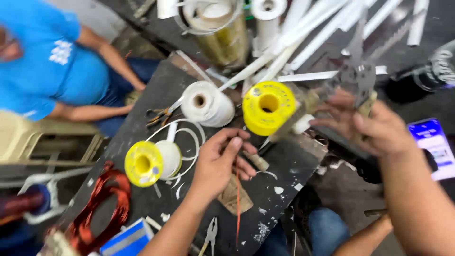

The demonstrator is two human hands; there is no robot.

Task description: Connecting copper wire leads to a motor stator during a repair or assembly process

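Pinching a thin reddish wire [238, 204], the left hand [219, 163] has fingers pressed together at mid-frame; the strand hangs down over the dark board [284, 170]. Blurred at right, the right hand [374, 128] grips a tool [358, 76], fingers curled. Yellow spools [268, 107] and a white roll [207, 103] lie above, a copper coil [102, 208] lower left. Winding looks barely begun.

a dark, paint-flecked flat board serves as the surface [279, 166]. on it lie a yellow-sided spool of white tape [150, 162], a fat white roll of thread [207, 103], small scissors [160, 115], a coil of reddish copper wire [102, 204], grey pliers [210, 234], a blue and white box [127, 239] and white scraps [278, 190].
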